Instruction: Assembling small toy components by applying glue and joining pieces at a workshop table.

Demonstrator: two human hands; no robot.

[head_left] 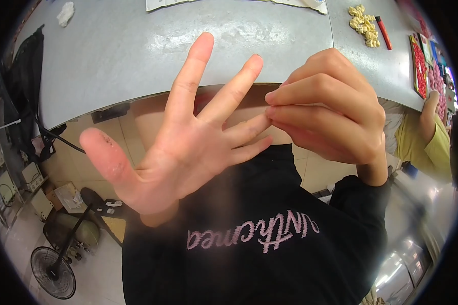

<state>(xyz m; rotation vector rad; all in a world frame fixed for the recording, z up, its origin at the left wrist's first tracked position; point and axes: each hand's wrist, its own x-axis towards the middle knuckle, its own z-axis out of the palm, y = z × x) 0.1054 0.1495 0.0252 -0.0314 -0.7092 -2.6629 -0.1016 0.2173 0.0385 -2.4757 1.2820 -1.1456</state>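
Observation:
My left hand [183, 142] is held up with the palm showing and its fingers spread wide. Dark specks mark the pad of its thumb. From the right, my right hand [336, 107] reaches across with thumb and fingers pinched together. Its fingertips close on the tip of my left ring finger [252, 128]. Whether anything small lies in that pinch is hidden. Both hands are in the air over my lap, in front of the near edge of a grey tabletop [275, 40].
Yellow crumpled strips [364, 25] and a red pen-like stick [384, 33] lie at the table's right. A white wad [65, 13] sits far left. Another person's arm [429, 112] is near a tray of red pieces [419, 66]. A fan [53, 273] stands lower left.

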